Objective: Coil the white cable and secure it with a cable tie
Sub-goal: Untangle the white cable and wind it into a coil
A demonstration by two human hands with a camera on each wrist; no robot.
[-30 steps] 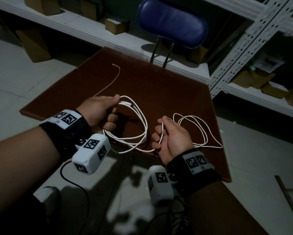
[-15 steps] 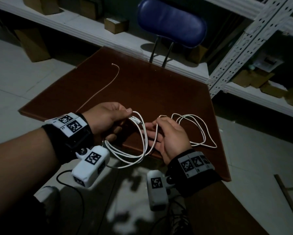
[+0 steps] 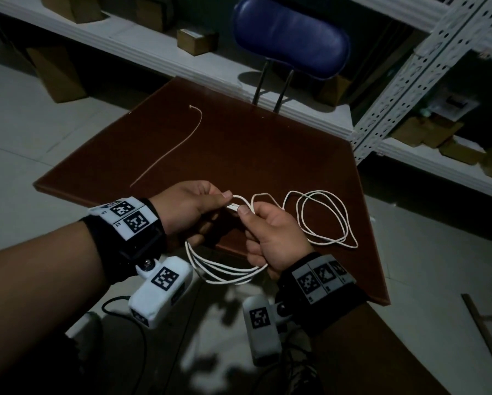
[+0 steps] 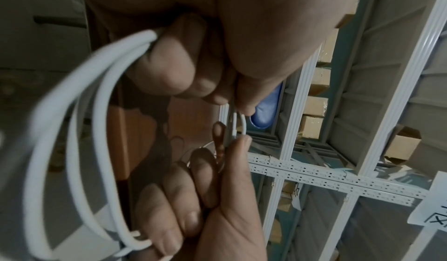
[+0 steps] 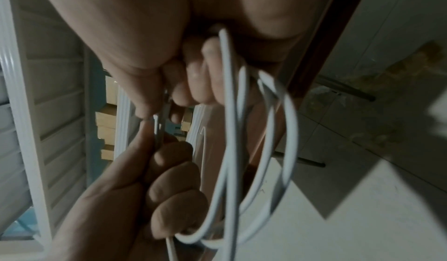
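Note:
The white cable (image 3: 224, 273) hangs in several loops between my two hands, in front of the table's near edge. My left hand (image 3: 220, 199) pinches the top of the coil by the white plug (image 3: 233, 207), and its lower fingers curl round the loops (image 4: 72, 131). My right hand (image 3: 247, 212) grips the same bundle right beside it, thumb tip against the plug, with the loops (image 5: 229, 131) running through its curled fingers. The rest of the cable (image 3: 324, 218) lies in loose loops on the brown table (image 3: 267, 155). A thin beige cable tie (image 3: 176, 149) lies on the table, far left.
A blue chair back (image 3: 290, 35) stands behind the table. White metal shelving (image 3: 395, 89) with cardboard boxes (image 3: 196, 41) runs along the back and right. Tiled floor lies to the left and below my hands.
The hands have come together: the right hand carried its strand leftward to the coil top and now grips beside the left fingertips. The loose loops on the table were drawn a little towards the hands.

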